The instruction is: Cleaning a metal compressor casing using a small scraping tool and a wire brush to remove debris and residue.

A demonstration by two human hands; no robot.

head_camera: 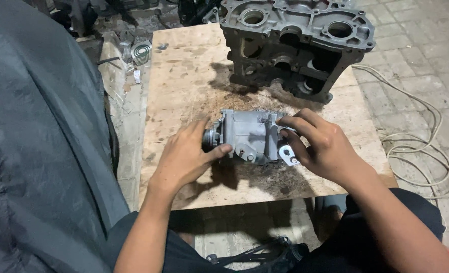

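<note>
A small grey metal pump-like casting (249, 135) lies on a plywood board (184, 86), near its front half. My left hand (186, 156) grips the casting's left end, thumb pressed against its front face. My right hand (319, 144) holds the right end, fingers curled over the top and over a flat mounting lug. Dark oily stains and grit spread on the board under and in front of the casting.
A large grey engine block casting (298, 43) stands at the board's far right. A dark grey tarp or cover (37, 126) fills the left side. A pale cable (421, 146) loops on the paved floor to the right. Scrap parts and a coiled spring (142, 52) lie beyond the board's left corner.
</note>
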